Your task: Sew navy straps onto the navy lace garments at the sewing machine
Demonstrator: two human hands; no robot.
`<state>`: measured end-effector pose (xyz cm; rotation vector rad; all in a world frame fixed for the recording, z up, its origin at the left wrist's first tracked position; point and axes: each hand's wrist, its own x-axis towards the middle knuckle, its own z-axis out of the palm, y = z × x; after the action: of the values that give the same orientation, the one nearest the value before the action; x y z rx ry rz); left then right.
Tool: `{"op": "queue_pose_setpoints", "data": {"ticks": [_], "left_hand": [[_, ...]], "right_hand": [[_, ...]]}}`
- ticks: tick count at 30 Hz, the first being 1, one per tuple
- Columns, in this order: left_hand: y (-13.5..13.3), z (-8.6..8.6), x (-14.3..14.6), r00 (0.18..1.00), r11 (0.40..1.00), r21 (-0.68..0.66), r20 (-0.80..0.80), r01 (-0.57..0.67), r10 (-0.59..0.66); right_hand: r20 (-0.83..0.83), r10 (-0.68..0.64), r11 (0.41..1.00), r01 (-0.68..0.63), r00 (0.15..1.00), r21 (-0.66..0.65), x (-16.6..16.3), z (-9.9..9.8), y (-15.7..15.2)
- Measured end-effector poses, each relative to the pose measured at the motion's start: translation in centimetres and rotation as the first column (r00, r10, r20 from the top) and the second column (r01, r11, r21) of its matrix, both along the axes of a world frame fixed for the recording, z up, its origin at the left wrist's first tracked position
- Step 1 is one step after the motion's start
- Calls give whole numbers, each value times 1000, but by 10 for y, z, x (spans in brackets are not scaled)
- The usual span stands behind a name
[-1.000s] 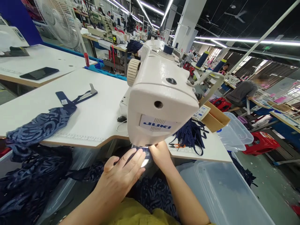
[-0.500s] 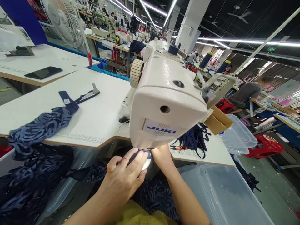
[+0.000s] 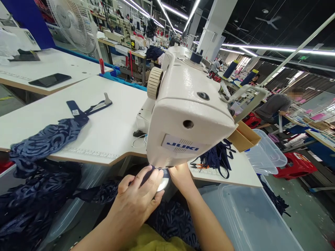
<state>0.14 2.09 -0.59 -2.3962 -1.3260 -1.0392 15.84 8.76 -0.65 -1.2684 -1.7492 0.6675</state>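
A white JUKI sewing machine (image 3: 193, 118) stands in front of me, and both hands work beneath its head. Bent over a strip of navy fabric (image 3: 165, 173), my left hand (image 3: 140, 197) presses the cloth with its fingertips. A rounded white surface (image 3: 162, 184) shows just under those fingers. My right hand (image 3: 180, 176) is on the other side of the fabric, its fingers closed at the cloth's edge. The machine head hides its fingertips and the needle area. Blue patterned fabric (image 3: 175, 223) lies over my lap.
A navy patterned garment (image 3: 52, 136) with a strap drapes off the white table (image 3: 112, 122) on the left. Navy straps (image 3: 218, 157) and orange-handled snips (image 3: 200, 166) lie at right, near a cardboard box (image 3: 244, 136). A translucent bin (image 3: 251, 212) stands below. A phone (image 3: 49, 80) rests farther back.
The view has shifted slightly, so the machine sits a little farther right. My left fingers have slid very slightly left; both hands stay on the navy fabric.
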Motion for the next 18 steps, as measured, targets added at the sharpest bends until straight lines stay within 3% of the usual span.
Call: {"op": "queue_pose_setpoints", "data": {"ticks": [7,18], "left_hand": [[-2,-7,-1,998,999,-33,57,-22,23],[-1,-1,1,999,1000,2,17,28,-28]], "right_hand": [[-11,-6,1000,6,1000,5,0,-4,0],[-21,3,1000,-3,1000,20,1,-5,1]]}}
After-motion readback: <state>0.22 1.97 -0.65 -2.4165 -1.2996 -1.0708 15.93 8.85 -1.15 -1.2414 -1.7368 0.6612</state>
